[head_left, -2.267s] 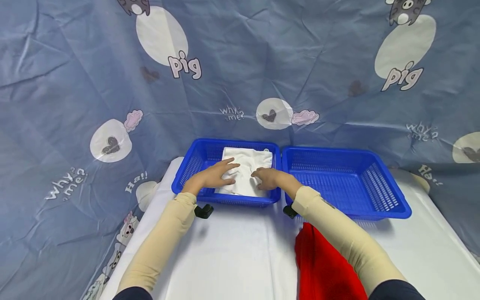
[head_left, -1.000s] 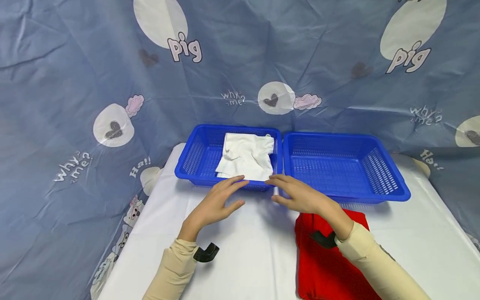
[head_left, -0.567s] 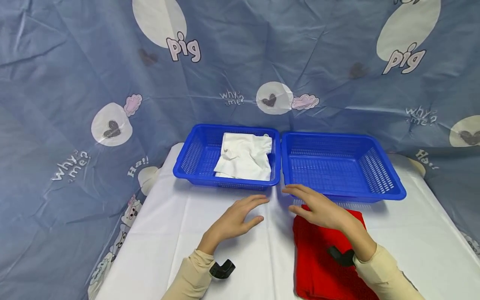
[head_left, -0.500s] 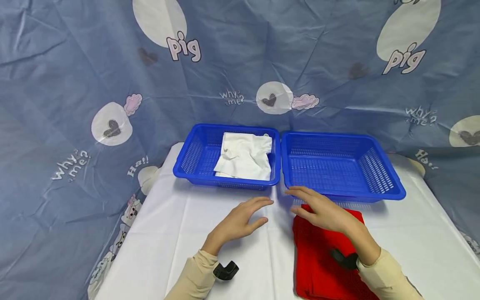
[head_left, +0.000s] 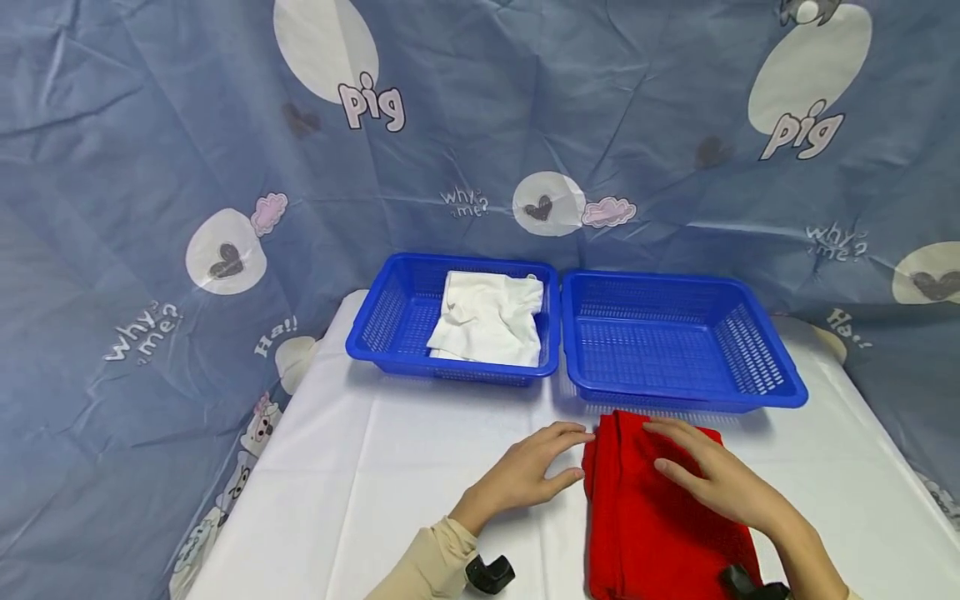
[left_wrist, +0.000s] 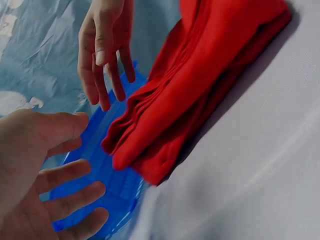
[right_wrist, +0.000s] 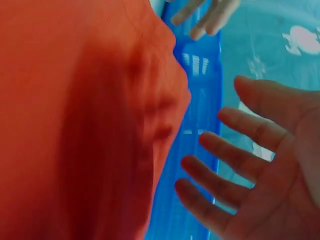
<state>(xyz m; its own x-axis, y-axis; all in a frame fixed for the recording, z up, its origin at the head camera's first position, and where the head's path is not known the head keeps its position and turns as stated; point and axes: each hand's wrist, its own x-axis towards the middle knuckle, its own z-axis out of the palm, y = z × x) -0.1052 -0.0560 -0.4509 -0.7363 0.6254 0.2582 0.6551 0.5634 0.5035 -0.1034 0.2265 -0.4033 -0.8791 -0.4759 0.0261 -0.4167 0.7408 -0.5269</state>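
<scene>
A folded red garment or cloth (head_left: 675,533) lies on the white table, with stacked layers at its edge in the left wrist view (left_wrist: 180,100). My left hand (head_left: 525,471) is at its left edge, fingers spread and holding nothing. Over the cloth's upper right part hovers my right hand (head_left: 723,479), fingers extended and apart. In the right wrist view the right hand (right_wrist: 265,155) casts a shadow on the red cloth (right_wrist: 60,100). A folded white cloth (head_left: 491,321) lies inside the left blue basket (head_left: 450,365).
The right blue basket (head_left: 686,395) stands beside the left one at the back of the table, directly behind the red cloth. A blue printed curtain (head_left: 420,117) hangs behind and to the left. White tablecloth (head_left: 405,467) shows in front of the left basket.
Both hands have come back from the white cloth in the left basket and moved right and nearer, to the red cloth. The white cloth stays in the basket.
</scene>
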